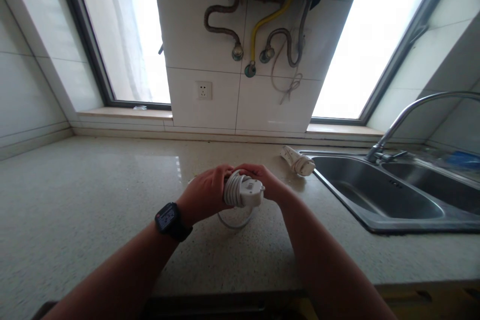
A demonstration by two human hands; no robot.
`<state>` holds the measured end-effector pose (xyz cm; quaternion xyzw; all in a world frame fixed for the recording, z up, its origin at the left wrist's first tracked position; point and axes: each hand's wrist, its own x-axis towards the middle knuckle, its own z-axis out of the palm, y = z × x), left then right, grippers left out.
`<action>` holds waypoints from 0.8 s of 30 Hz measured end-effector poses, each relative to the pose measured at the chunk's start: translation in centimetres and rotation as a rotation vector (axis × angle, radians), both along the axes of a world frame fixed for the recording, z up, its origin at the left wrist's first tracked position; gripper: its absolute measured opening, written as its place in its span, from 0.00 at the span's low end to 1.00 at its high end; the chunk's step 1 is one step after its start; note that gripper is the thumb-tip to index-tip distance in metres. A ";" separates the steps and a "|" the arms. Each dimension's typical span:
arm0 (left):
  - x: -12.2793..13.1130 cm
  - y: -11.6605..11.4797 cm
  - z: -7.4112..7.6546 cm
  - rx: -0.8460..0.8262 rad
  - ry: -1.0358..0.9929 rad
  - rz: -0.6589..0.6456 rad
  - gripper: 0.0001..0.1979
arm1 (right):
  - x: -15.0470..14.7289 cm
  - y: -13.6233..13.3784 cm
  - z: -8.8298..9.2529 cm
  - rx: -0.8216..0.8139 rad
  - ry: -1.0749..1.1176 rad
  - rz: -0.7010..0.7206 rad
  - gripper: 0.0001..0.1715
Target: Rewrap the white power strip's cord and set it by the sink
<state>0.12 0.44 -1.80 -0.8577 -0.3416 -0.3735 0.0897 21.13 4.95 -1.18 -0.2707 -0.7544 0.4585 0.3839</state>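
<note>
Left hand [204,191] fingers clamped on coiled white cord [233,191]; right hand [263,177] finger closure cannot be told; best hold coils snug

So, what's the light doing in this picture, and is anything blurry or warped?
In the head view, the right-hand dark-framed glass window burns out to white, the speckled pale stone counter catches glare, and both window frames splay outward, probably from lens stretch; print on the white plastic, cord-wrapped block is too soft to read.
</note>
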 end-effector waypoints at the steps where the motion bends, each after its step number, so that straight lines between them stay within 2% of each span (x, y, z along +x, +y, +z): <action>1: -0.2 0.2 -0.1 0.062 0.021 -0.037 0.43 | 0.0 0.0 -0.1 -0.045 0.030 0.025 0.18; 4: -0.7 0.4 0.1 0.213 0.068 -0.110 0.42 | 0.1 -0.3 -0.3 -0.168 0.102 0.119 0.19; 6: -0.9 0.2 0.5 0.263 0.093 -0.119 0.41 | 0.3 -0.5 -0.1 -0.172 0.102 0.136 0.19; 11: -1.2 -0.2 1.2 0.260 0.063 -0.026 0.38 | 0.2 -0.1 -0.5 -0.057 0.040 0.032 0.20; 15: -1.3 0.1 1.1 0.167 -0.126 0.029 0.47 | -0.6 0.4 -1.6 0.084 0.009 -0.022 0.17; 17: -1.1 0.3 0.9 0.112 -0.204 0.054 0.49 | -0.9 0.1 -1.6 0.208 -0.073 -0.072 0.16; 20: -0.5 0.3 0.7 0.045 -0.310 0.089 0.54 | -1.0 -1.2 -0.8 0.392 -0.317 -0.161 0.18; 24: 0.2 0.1 0.7 0.036 -0.342 0.144 0.59 | -1.7 -3.0 0.3 0.530 -0.605 -0.240 0.35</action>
